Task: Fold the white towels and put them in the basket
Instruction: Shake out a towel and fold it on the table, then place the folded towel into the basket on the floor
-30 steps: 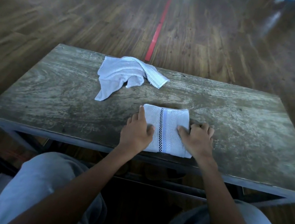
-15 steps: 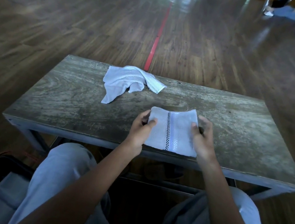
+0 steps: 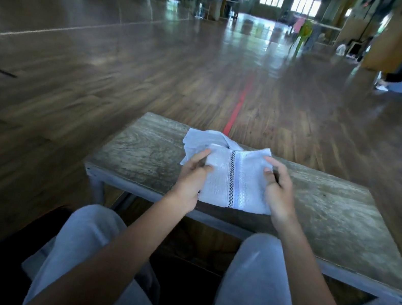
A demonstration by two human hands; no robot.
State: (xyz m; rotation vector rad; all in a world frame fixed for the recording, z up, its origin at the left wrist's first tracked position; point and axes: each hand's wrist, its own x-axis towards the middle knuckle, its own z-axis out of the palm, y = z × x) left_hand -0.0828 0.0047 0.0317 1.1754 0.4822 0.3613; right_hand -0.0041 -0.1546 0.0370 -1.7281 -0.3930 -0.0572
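The folded towel (image 3: pixel 232 182) sat clamped between both hands: left hand (image 3: pixel 191 177) gripped its left edge, right hand (image 3: pixel 278 190) its right, checkered stripe running away from the fingers; no basket showed.

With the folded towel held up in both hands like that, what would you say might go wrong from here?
1. The folded towel is pinched only at its side edges by the left hand and right hand; letting go on one side may let the layers fall open.
2. The crumpled towel lies right behind it on the table and could get snagged or dragged.
3. No basket shows clearly in this view, so the drop may be made blind and land askew.
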